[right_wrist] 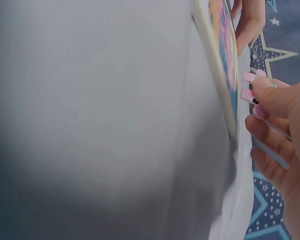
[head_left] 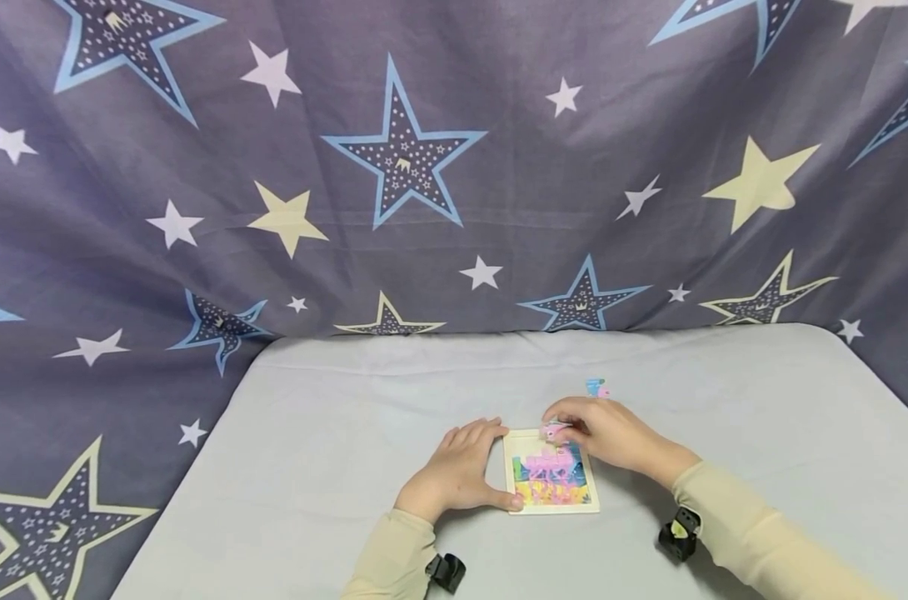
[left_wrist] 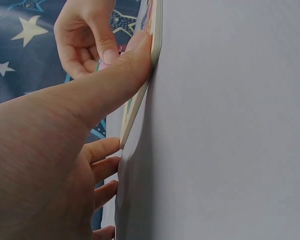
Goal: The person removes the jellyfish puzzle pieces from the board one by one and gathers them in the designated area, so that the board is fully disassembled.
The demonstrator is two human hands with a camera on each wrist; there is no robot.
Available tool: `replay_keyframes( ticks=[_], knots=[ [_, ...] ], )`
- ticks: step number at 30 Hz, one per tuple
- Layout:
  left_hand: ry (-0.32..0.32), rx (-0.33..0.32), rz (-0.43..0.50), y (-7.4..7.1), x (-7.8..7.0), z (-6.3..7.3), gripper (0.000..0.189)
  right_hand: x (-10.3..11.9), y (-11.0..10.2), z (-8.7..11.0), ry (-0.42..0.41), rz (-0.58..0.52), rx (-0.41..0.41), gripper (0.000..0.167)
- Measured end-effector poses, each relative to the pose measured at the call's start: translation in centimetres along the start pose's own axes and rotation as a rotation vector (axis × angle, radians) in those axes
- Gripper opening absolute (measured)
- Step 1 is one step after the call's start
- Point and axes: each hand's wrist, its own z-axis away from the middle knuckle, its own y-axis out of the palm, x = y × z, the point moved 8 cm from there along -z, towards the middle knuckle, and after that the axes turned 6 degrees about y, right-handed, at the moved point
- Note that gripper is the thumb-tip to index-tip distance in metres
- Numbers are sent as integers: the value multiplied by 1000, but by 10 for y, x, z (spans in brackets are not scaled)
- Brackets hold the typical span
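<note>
"While the right hand (head_left: 607, 432) has that puzzle piece (head_left: 552, 430) above the frame's (head_left: 555, 509) far end, how should it go down?"

"Flat, I'd say: square it to the gap, then press gently."

"And the grip?"

"Thumb and fingers pinch the piece, parted only by its thickness. The left hand (head_left: 457, 471), fingers fairly straight, touches the frame's left side, thumb at the near corner, which should stop sliding."

"Anything loose?"

"Another piece (head_left: 597, 387) lies on the bench (head_left: 311, 467), just beyond the right hand."
</note>
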Motion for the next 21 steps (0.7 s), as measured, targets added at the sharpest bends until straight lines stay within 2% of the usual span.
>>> replay_keyframes(
  ticks=[6,17,21],
  knots=[
    [-5,5,-19,-5,-10,3,102,-15,-12,5,52,-1,-30,24],
    [0,10,-10,7,4,-4,104,-47,-35,12,141,22,-121,27],
    [-4,14,-16,2,0,-1,103,-57,-44,13,146,35,-144,29]
  ],
)
